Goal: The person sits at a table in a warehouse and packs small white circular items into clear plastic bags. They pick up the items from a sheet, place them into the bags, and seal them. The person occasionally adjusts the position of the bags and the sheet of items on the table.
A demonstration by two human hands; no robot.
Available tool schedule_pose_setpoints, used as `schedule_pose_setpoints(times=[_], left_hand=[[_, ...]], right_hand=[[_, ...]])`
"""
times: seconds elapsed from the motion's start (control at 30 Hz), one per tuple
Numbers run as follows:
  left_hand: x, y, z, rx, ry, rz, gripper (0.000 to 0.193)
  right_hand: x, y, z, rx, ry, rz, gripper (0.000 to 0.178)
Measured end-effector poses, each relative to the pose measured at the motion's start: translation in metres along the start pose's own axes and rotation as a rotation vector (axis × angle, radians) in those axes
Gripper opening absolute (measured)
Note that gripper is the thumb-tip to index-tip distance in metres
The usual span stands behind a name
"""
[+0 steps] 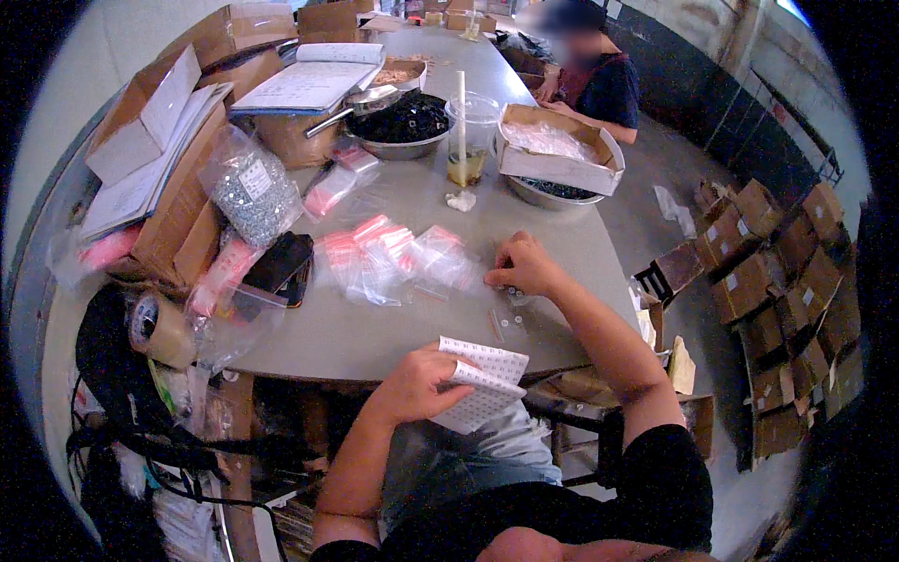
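At the table's near edge, my left hand (412, 386) grips a folded white sheet of labels (485, 401) printed in small rows. My right hand (526, 266) rests over the tabletop with its fingers drawn together. Whatever sits between those fingertips is too small to make out. Just below that hand lie several small round whitish pieces (517, 320) and a thin clear strip (494, 324). To its left spreads a pile of clear zip bags (375, 251) with red-striped tops.
A bag of silvery metal parts (251, 192), a dark phone (281, 266) and tape rolls (159, 328) line the left. Beyond stand a bowl of black parts (401, 126), a plastic cup (465, 170) and a white box (560, 155). Another person (599, 84) sits far right.
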State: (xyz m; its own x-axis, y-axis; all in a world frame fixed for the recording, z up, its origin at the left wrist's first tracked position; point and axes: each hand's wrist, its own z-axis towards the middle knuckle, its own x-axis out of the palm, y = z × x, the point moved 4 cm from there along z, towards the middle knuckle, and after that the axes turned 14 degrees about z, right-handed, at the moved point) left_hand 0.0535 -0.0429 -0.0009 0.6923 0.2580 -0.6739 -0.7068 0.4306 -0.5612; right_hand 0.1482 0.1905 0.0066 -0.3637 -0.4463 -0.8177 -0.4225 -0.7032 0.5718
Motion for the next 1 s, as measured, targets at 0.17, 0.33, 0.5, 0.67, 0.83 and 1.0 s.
schedule_pose_setpoints(times=[0.17,0.33,0.5,0.67,0.83,1.0], left_hand=[[-0.003,-0.001,0.0,-0.018,0.04,0.012,0.019],[-0.003,-0.001,0.0,-0.023,0.02,0.004,0.02],[0.002,0.004,-0.001,-0.004,0.04,-0.013,0.025],[-0.002,0.001,-0.001,-0.019,0.057,-0.002,0.023],[-0.002,-0.003,0.002,-0.028,0.054,-0.03,0.022],[-0.008,-0.007,0.004,-0.033,0.047,0.026,0.022]], right_hand=[[-0.002,-0.012,0.003,-0.107,0.011,0.114,0.023],[-0.03,-0.027,-0.014,0.158,-0.063,0.552,0.022],[-0.042,-0.035,-0.035,-0.004,-0.439,0.75,0.021],[-0.059,-0.011,-0.074,0.187,-0.036,0.46,0.037],[-0.04,-0.028,-0.101,0.267,0.085,0.185,0.053],[-0.039,-0.021,-0.095,0.049,0.162,0.224,0.038]])
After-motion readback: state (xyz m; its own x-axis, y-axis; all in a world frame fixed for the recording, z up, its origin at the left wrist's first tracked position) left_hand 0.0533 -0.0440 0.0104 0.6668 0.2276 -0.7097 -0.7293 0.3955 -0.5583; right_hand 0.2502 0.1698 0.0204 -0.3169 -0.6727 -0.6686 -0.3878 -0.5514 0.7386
